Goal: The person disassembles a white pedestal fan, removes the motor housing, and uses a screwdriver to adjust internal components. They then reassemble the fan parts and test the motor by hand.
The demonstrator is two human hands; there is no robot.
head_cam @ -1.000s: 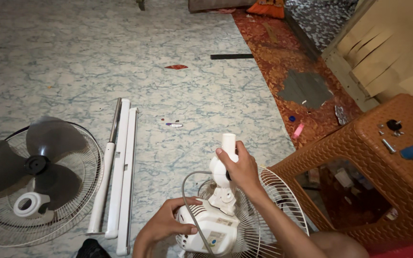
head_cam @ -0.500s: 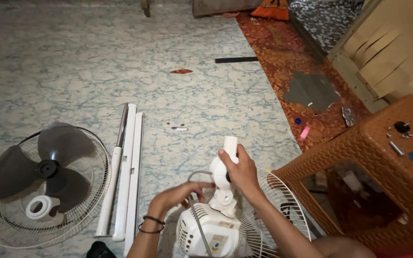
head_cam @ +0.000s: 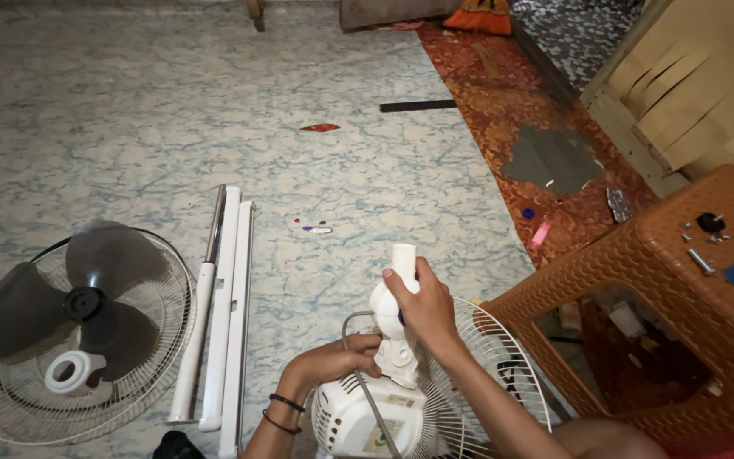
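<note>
A white fan motor unit (head_cam: 367,416) with its neck bracket (head_cam: 394,316) sits in front of me on a white wire grille (head_cam: 494,365). My right hand (head_cam: 422,308) grips the upright neck from the right side. My left hand (head_cam: 333,361) holds the base of the neck where it joins the motor housing; a grey cord (head_cam: 358,357) loops past it. To the left lies a second grille (head_cam: 142,357) carrying dark fan blades (head_cam: 87,302) and a white ring (head_cam: 68,371).
White poles and a metal tube (head_cam: 223,306) lie on the patterned floor between the two grilles. A brown wicker-style plastic stool (head_cam: 681,306) stands at the right with screws and a knob on top. A red rug (head_cam: 511,110) and cardboard (head_cam: 707,76) lie beyond.
My left hand has moved up from the motor housing to the base of the neck. The view has shifted slightly; my right hand keeps its grip.
</note>
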